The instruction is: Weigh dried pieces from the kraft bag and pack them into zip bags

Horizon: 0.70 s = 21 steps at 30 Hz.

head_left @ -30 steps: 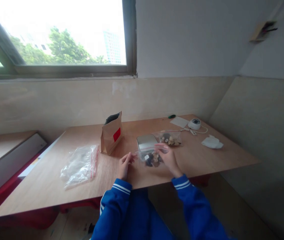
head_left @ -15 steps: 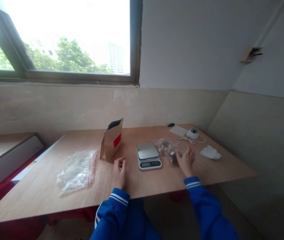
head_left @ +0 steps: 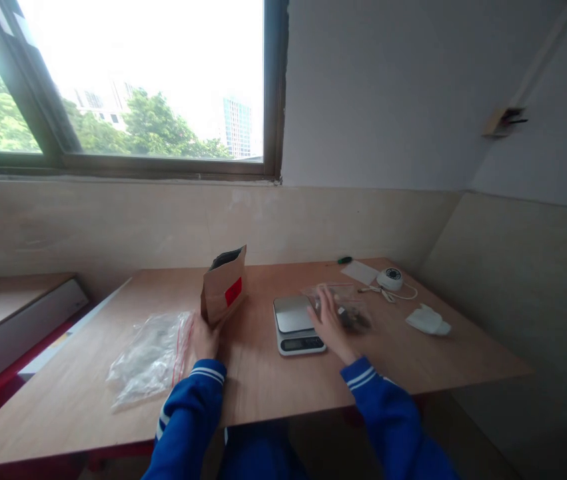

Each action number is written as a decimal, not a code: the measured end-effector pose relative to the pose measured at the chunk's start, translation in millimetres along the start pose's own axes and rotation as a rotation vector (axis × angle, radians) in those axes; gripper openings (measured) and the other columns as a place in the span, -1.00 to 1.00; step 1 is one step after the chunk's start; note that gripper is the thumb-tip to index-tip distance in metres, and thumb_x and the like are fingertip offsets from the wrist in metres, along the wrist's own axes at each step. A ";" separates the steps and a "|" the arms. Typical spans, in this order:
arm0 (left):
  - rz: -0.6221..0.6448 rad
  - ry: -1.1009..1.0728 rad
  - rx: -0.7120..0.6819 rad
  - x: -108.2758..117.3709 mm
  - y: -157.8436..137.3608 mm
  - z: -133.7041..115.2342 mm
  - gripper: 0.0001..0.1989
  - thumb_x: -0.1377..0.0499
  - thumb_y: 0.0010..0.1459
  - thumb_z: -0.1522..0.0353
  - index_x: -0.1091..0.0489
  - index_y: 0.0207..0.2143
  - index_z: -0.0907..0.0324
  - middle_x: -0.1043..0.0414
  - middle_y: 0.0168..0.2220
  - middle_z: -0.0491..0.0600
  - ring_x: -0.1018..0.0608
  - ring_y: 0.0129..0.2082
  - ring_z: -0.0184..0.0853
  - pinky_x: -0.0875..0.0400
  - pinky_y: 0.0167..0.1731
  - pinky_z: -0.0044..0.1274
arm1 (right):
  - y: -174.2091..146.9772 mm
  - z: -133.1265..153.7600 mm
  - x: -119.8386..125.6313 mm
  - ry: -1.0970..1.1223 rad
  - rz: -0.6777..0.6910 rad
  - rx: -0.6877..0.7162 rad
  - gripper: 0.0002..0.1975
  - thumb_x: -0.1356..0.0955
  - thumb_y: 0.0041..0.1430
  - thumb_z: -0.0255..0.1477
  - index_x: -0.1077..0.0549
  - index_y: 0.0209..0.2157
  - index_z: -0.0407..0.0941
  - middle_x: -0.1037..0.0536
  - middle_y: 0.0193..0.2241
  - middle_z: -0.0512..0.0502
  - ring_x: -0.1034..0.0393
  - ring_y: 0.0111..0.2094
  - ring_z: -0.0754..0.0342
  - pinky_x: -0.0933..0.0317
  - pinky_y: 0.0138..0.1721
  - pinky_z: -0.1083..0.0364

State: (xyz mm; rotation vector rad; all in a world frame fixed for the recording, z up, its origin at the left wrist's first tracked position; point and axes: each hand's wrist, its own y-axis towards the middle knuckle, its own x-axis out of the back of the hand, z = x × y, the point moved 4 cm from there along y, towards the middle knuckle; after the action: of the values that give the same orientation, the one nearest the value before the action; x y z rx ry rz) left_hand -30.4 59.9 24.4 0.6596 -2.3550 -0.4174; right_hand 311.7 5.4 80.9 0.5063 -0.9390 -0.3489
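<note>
My left hand [head_left: 206, 339] is closed round the lower front of a brown paper pouch [head_left: 220, 297] with a red label and an open top, which stands upright on the table. My right hand [head_left: 330, 323] reaches over the right edge of a white digital kitchen scale [head_left: 302, 345], fingers spread and nothing visible in them. The scale's steel plate [head_left: 292, 313] bears nothing that I can see. Just beyond and to the right of that hand lies a clear zip bag [head_left: 362, 313] with small dark and pale pieces, partly hidden by the fingers.
On the left of the wooden table [head_left: 258, 387] lies a clear plastic bag [head_left: 148, 360] with a red zip strip. Toward the back right are a green-handled screwdriver [head_left: 345, 261], a white card [head_left: 360, 272], a white dome camera [head_left: 390, 279] with cable and a crumpled white tissue [head_left: 428, 320].
My left hand has moved left from the bare table onto the paper pouch. My right hand has moved left from the zip bag toward the scale, its fingers opening out.
</note>
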 end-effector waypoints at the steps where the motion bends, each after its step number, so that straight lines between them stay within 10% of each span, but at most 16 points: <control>1: 0.004 -0.003 0.000 -1.2 0.4 4.6 -0.48 -0.18 -0.04 0.30 -0.20 0.00 0.23 -0.37 -0.08 0.16 -0.45 -0.04 -0.06 -0.37 -0.10 -0.30 | 8.5 26.2 1.5 0.076 0.077 0.118 -0.41 -0.12 0.29 -0.22 0.08 0.28 -0.12 0.07 0.30 -0.29 0.20 0.32 -0.09 0.11 0.24 -0.18; 8: 0.050 -0.040 -0.074 -2.3 -4.9 11.7 -0.48 -0.08 -0.10 0.49 -0.19 0.00 0.17 -0.35 -0.07 0.08 -0.43 -0.02 -0.12 -0.35 -0.04 -0.32 | 67.4 149.4 -20.6 0.251 0.190 0.410 -0.52 -0.10 0.34 -0.29 -0.09 0.23 -0.11 -0.09 0.27 -0.21 0.20 0.32 0.00 0.16 0.28 -0.10; 14: 0.090 -0.052 -0.027 -0.1 -4.1 6.7 -0.50 -0.11 -0.08 0.46 -0.21 -0.01 0.21 -0.34 -0.08 0.09 -0.41 0.00 -0.15 -0.31 0.02 -0.32 | 41.8 151.1 -13.0 0.157 0.167 0.504 -0.65 -0.10 0.33 -0.45 -0.47 -0.29 -0.14 -0.54 -0.27 -0.16 -0.39 -0.10 0.02 -0.15 0.10 -0.01; 21: 0.102 0.031 -0.072 0.6 -7.9 -7.2 -0.47 -0.14 -0.11 0.46 -0.25 0.01 0.21 -0.33 -0.06 0.12 -0.40 0.01 -0.12 -0.28 0.03 -0.29 | 24.8 134.0 -5.9 -0.006 0.566 0.358 -0.76 -0.25 0.15 -0.51 -0.48 -0.53 -0.14 -0.57 -0.47 -0.10 -0.42 -0.44 0.07 -0.20 -0.40 0.17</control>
State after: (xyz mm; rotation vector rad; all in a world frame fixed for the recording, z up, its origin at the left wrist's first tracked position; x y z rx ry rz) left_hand -23.3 52.2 26.5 0.5065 -2.3206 -0.4413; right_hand 198.4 -5.9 156.0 0.5385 -1.1122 0.3348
